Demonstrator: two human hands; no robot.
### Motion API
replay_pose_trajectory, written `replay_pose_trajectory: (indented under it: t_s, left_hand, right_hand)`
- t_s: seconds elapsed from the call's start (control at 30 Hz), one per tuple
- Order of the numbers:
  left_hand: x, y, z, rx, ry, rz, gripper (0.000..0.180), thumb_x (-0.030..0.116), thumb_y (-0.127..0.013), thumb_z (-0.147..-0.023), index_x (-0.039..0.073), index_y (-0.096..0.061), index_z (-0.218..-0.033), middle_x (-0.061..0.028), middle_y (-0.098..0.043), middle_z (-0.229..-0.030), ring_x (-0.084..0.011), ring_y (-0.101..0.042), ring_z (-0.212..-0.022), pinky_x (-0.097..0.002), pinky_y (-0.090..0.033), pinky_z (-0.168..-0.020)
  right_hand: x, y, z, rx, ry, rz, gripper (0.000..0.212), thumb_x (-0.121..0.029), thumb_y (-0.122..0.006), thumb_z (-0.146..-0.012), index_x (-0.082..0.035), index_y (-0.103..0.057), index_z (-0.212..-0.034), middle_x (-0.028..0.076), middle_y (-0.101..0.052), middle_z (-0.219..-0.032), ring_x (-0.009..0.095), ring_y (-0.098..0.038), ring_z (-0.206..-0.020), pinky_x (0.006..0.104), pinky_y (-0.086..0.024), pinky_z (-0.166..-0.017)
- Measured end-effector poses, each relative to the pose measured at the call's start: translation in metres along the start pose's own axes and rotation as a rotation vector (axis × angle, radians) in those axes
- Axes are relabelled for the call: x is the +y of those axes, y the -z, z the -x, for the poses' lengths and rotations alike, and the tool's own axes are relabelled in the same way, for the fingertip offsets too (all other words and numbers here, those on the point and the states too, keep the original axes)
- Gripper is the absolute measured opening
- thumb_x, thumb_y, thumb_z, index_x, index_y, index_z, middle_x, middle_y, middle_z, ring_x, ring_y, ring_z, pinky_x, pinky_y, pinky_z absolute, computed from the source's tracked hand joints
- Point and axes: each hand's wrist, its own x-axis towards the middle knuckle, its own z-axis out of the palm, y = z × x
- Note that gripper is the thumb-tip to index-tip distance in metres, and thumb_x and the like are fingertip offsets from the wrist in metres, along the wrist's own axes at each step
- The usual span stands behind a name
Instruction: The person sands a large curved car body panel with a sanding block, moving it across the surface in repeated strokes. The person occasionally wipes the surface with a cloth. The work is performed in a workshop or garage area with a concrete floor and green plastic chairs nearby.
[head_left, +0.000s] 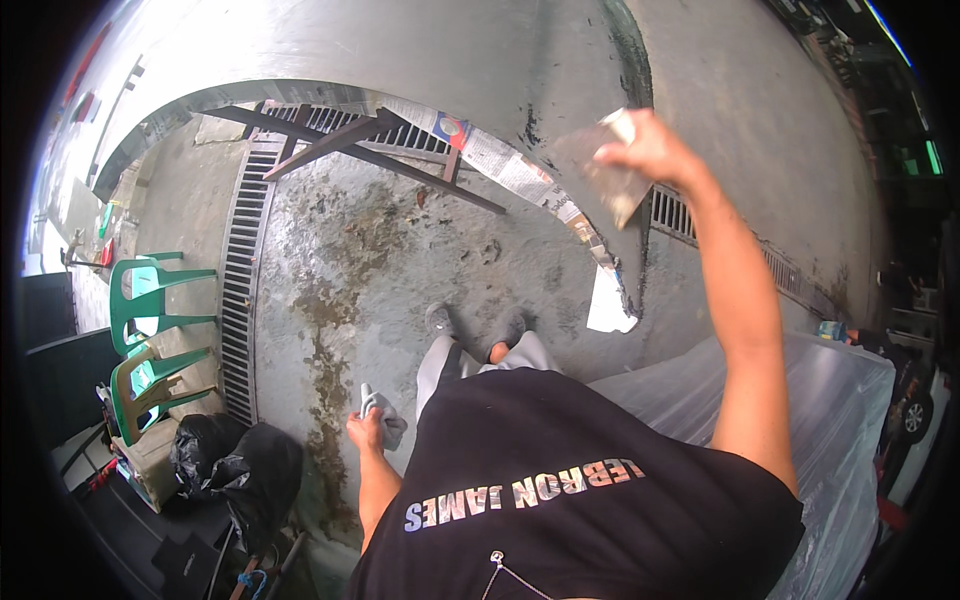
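My right hand (655,150) is raised at the upper right, closed on a flat, brownish piece (603,168) smeared by motion; its exact kind does not show. The piece hangs over the dark edge of a large grey panel (440,50). Strips of newspaper (505,168) line the panel's curved rim and end in a white flap (607,303). Low beside my left leg, my left hand (366,430) is wrapped round a bunched grey cloth (390,427).
Dark wooden supports (350,140) stand under the panel. Slotted drain grates (243,290) cross the wet concrete floor. Green plastic chairs (140,300) and black bags (262,480) are on the left. Clear plastic sheeting (840,400) covers something at the right.
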Motion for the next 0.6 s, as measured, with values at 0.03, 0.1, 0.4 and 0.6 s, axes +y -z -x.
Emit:
replay_pose_trajectory:
  t_s: [0.03,0.1,0.4,0.6]
  left_hand:
    - [0.001,0.002,0.0,0.012,0.01,-0.014,0.063,0.026,-0.086,-0.065,-0.009,-0.067,-0.115,-0.0242,-0.074,-0.102,-0.0309,-0.071,-0.092,-0.0422,-0.056,-0.085]
    - [0.0,0.004,0.002,0.013,0.019,-0.02,0.064,0.026,-0.086,-0.065,-0.009,-0.067,-0.115,-0.0243,-0.074,-0.102,-0.0306,-0.072,-0.092,-0.0419,-0.056,-0.085]
    - [0.002,-0.005,-0.01,-0.021,-0.021,-0.049,0.067,0.03,-0.084,-0.064,-0.006,-0.068,-0.117,-0.0256,-0.075,-0.107,-0.0357,-0.072,-0.099,-0.0439,-0.056,-0.09]
    - [0.012,-0.007,-0.018,-0.014,-0.074,-0.112,0.068,0.033,-0.083,-0.063,-0.007,-0.069,-0.116,-0.0263,-0.074,-0.107,-0.0368,-0.072,-0.1,-0.0444,-0.055,-0.09]
  right_hand:
    - [-0.021,-0.011,0.011,-0.081,0.047,0.08,0.034,-0.021,-0.085,-0.08,0.0,-0.073,-0.104,0.007,-0.076,-0.088,0.016,-0.069,-0.081,0.0377,-0.057,-0.079]
    - [-0.046,-0.001,0.027,-0.165,0.023,0.173,0.034,-0.021,-0.084,-0.08,0.001,-0.073,-0.104,0.007,-0.076,-0.088,0.016,-0.069,-0.081,0.037,-0.057,-0.079]
    - [-0.02,-0.004,0.078,-0.054,-0.095,-0.027,0.032,-0.022,-0.081,-0.083,0.002,-0.068,-0.1,0.002,-0.069,-0.084,0.011,-0.061,-0.08,0.0321,-0.052,-0.075]
    - [-0.019,-0.01,0.086,-0.077,-0.04,0.124,0.026,-0.017,-0.08,-0.081,0.001,-0.072,-0.099,0.009,-0.075,-0.085,0.015,-0.069,-0.078,0.0354,-0.056,-0.075]
